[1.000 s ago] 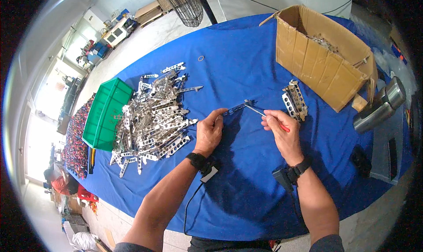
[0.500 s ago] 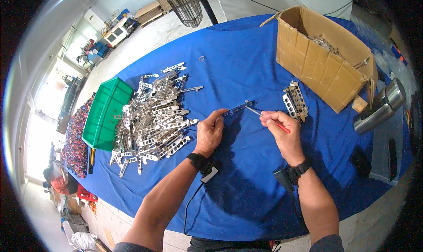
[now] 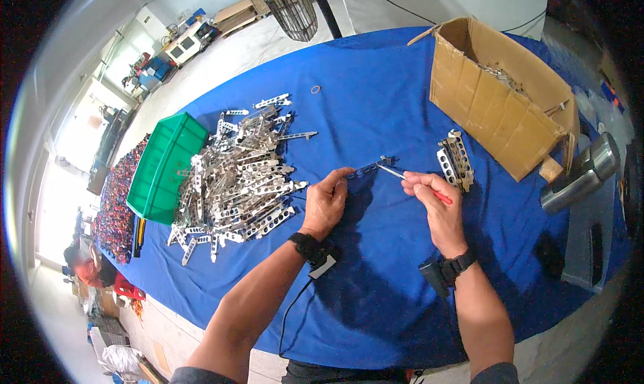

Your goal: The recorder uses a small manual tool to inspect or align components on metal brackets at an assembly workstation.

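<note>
My left hand (image 3: 327, 203) pinches the near end of a narrow metal strip (image 3: 367, 169) with a row of holes, held low over the blue cloth. In my right hand (image 3: 439, 209) is a slim red-handled tool (image 3: 392, 172). Its thin pale metal shaft reaches the strip's far end; whether the tip touches cannot be made out. Left of my left hand lies a loose pile of similar perforated metal strips (image 3: 258, 183). Beyond my right hand, several more strips (image 3: 456, 161) lie side by side in a small group.
A green plastic bin (image 3: 157, 173) tilts against the pile, beside a heap of small multicoloured pieces (image 3: 117, 216). At the right stand an open cardboard box (image 3: 496, 112) with metal parts and a steel flask (image 3: 580, 176). A small ring (image 3: 316, 89) lies on the blue cloth (image 3: 376, 75).
The whole view has shifted slightly, so the scene sits a little further right. Both hands keep their grips, and the tool stays at the strip's far end.
</note>
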`<action>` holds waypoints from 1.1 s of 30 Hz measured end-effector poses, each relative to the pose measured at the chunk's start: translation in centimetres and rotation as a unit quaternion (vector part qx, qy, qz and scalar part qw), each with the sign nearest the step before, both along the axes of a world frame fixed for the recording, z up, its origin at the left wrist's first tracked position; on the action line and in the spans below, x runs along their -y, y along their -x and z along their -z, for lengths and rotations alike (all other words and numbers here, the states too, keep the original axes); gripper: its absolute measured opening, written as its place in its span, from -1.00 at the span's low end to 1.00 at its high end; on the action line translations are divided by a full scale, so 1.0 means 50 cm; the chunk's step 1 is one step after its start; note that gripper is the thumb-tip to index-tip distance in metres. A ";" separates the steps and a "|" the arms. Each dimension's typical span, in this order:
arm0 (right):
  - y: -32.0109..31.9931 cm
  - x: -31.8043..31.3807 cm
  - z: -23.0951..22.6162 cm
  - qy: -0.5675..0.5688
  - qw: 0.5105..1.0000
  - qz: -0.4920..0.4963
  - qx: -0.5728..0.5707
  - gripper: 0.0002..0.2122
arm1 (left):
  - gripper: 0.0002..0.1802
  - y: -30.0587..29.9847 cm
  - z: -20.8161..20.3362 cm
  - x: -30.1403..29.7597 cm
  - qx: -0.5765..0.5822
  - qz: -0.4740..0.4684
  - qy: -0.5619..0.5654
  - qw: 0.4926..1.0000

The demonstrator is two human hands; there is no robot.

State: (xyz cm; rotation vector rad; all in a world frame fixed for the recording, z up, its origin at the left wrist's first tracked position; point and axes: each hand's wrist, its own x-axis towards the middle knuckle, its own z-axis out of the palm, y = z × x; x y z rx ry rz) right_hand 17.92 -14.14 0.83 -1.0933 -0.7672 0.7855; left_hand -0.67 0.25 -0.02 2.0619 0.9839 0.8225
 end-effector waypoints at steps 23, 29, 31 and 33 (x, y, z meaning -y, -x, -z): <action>0.001 -0.001 0.001 -0.004 1.000 0.024 0.001 -0.81 | -0.75 -0.002 -0.015 0.004 -0.011 0.012 -0.005 1.000; -0.007 0.002 0.003 0.018 1.000 -0.006 -0.001 -0.81 | -0.73 -0.006 -0.017 0.006 -0.017 0.014 0.012 1.000; -0.004 0.001 0.010 -0.001 1.000 -0.011 0.000 -0.82 | -0.73 -0.005 -0.014 0.006 -0.025 0.018 0.014 0.999; 0.006 -0.003 -0.001 -0.009 1.000 0.000 -0.009 -0.82 | -0.72 0.000 -0.002 0.000 -0.001 0.021 -0.013 1.000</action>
